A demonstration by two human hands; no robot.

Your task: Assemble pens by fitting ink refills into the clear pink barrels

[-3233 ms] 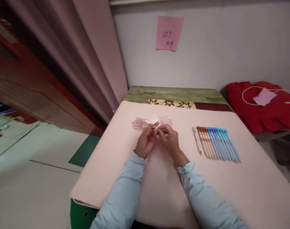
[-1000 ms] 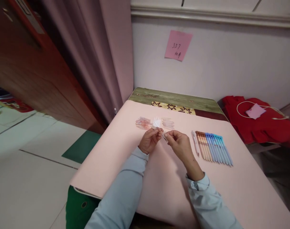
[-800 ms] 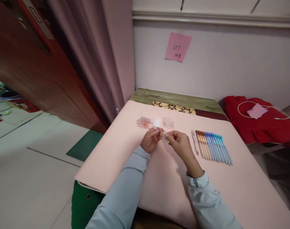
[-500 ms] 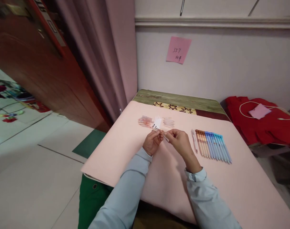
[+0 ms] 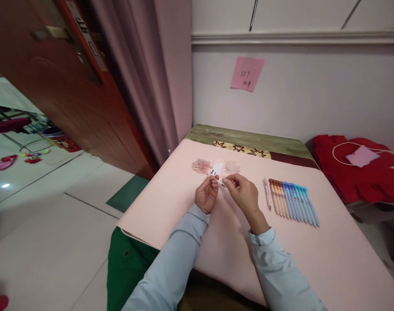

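My left hand (image 5: pixel 207 195) pinches a thin white pen refill (image 5: pixel 219 182) with a dark tip, held above the table. Close to the refill's tip end is my right hand (image 5: pixel 244 192), its thumb and forefinger pressed together; whatever is between them is too small to make out. Just beyond the hands lie white refills (image 5: pixel 218 166) side by side, with black ends toward me. To their left is a heap of clear, reddish pen parts (image 5: pixel 201 166), and to their right a smaller heap of clear parts (image 5: pixel 232 166).
Right of my hands, a row of pens (image 5: pixel 292 203) with brown and blue tops lies on the pink table cover (image 5: pixel 171 194), beside one pale pen (image 5: pixel 267 194). Red cloth (image 5: pixel 333 172) with a white cord is at the right. A brown door (image 5: pixel 96 108) stands left.
My right hand has drawn slightly away from my left, and more of the white refill shows between them. The whole view has shifted a little.
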